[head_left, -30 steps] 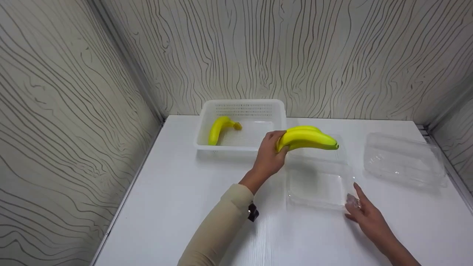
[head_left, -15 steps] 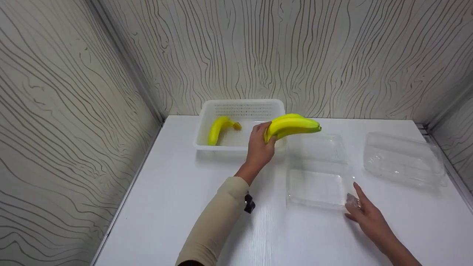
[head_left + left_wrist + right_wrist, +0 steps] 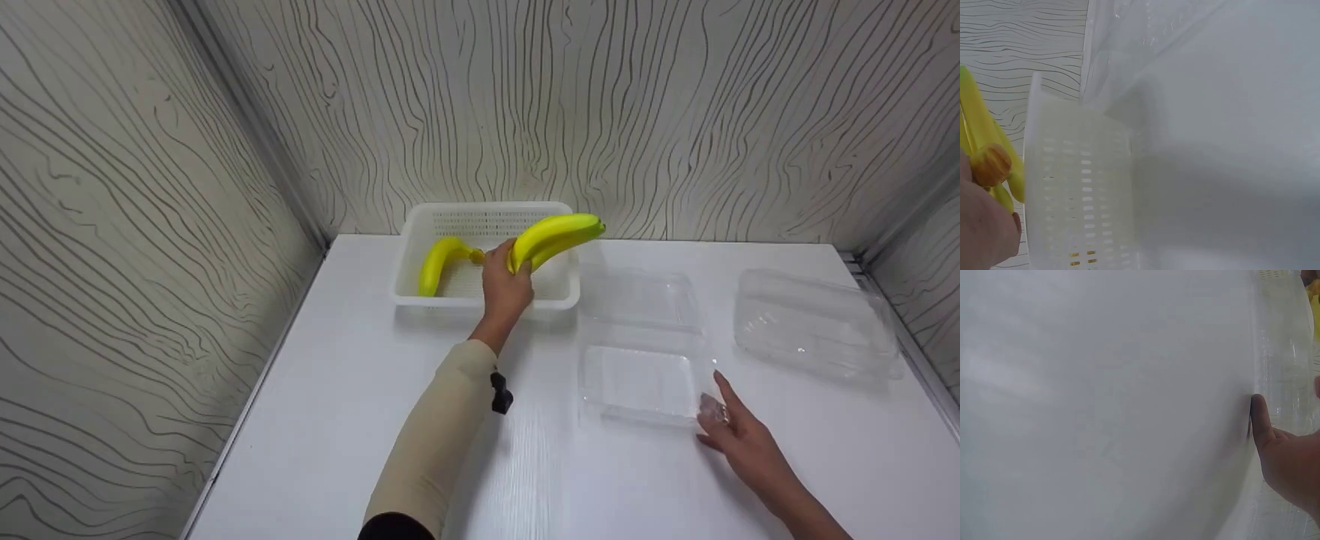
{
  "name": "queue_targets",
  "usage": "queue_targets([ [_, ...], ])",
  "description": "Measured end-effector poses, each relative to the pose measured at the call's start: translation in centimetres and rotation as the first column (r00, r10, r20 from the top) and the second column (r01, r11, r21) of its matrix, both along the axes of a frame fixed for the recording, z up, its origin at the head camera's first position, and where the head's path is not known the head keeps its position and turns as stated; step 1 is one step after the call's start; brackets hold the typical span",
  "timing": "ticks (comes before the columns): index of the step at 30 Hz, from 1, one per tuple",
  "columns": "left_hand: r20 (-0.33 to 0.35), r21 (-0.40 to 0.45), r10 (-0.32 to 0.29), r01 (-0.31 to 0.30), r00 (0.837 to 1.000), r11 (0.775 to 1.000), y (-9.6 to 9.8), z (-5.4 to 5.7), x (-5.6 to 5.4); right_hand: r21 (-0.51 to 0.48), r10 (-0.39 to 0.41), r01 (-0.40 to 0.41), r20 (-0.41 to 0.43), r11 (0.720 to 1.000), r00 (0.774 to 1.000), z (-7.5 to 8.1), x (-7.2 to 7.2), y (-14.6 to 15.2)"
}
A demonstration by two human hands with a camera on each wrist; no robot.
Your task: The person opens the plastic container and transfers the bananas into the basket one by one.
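A bunch of yellow bananas (image 3: pixel 555 236) is gripped by my left hand (image 3: pixel 507 285) above the right part of a white plastic basket (image 3: pixel 487 302). Their greenish tips point right and up. The brown stem end (image 3: pixel 991 165) shows beside the hand in the left wrist view. Another banana (image 3: pixel 442 264) lies in the basket's left side. My right hand (image 3: pixel 741 439) holds the near right corner of an open clear plastic clamshell box (image 3: pixel 637 382), with the thumb along its outer wall in the right wrist view. Some of those fingers are partly behind the clear plastic.
A second clear plastic container (image 3: pixel 817 322) lies at the right of the white table (image 3: pixel 337 420). The clamshell's lid (image 3: pixel 641 300) is folded back next to the basket. Patterned walls (image 3: pixel 480 97) stand behind and at the left.
My left hand has moved left and away from me with the bananas, from over the clamshell box to over the basket. My right hand has stayed at the box corner.
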State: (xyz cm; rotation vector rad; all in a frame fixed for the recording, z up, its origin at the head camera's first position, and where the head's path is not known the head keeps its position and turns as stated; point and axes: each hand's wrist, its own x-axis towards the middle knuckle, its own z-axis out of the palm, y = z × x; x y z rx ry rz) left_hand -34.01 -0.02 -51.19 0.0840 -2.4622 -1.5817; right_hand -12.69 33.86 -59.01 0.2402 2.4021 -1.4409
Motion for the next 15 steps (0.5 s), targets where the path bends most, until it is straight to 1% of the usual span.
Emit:
queue_targets([
  [3, 0.015, -0.033, 0.008, -0.008, 1.000, 0.999, -0.5, -0.3, -0.6, 0.012, 0.002, -0.002, 0.004, 1.000, 1.000, -0.1, -0.1, 0.1],
  [7, 0.040, -0.089, 0.040, -0.036, 0.998, 0.995, -1.1, -0.5, -1.5, 0.018, -0.001, 0.001, 0.004, 1.000, 1.000, -0.2, -0.2, 0.1],
  [11, 0.080, -0.171, 0.091, -0.076, 0.993, 0.982, -1.5, -0.5, -2.4, 0.010, 0.001, -0.001, 0.008, 1.000, 1.000, -0.2, -0.2, 0.1],
  [15, 0.135, -0.243, 0.131, -0.095, 0.982, 0.965, -1.9, -0.4, -3.2, -0.001, -0.007, 0.007, 0.001, 1.000, 1.000, -0.2, 0.0, 0.1],
])
